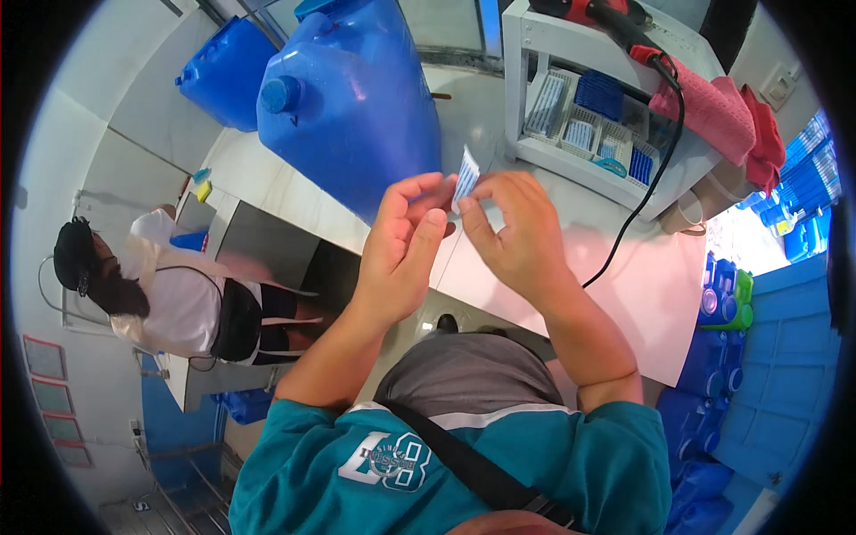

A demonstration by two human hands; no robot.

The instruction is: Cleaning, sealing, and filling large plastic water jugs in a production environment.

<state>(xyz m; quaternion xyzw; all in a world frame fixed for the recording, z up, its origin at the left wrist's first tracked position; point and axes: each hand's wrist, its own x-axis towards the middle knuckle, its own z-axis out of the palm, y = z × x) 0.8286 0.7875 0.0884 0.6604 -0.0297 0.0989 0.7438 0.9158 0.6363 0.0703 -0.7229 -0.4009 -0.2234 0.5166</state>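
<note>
My right hand (515, 234) pinches a small white sheet with blue print (466, 179), seemingly a label or sticker, between thumb and forefinger. The sheet stands upright, slightly tilted, above a pale countertop (481, 261). Beside it, my left hand (401, 244) has its fingers curled loosely and its thumb apart. Whether the left fingertips touch the sheet's edge is hidden. Just beyond my hands stands a big blue plastic water jug (354, 114) with a blue screw cap (281, 94).
A white shelf unit (518, 73) holds baskets (578, 134) of printed strips and blue pieces; a heat gun (608, 17) lies on top. Its black cord (642, 207) crosses the counter. Pink towels (715, 120) hang at right. Another person (177, 294) stands at left. Blue jugs (699, 374) are stacked at right.
</note>
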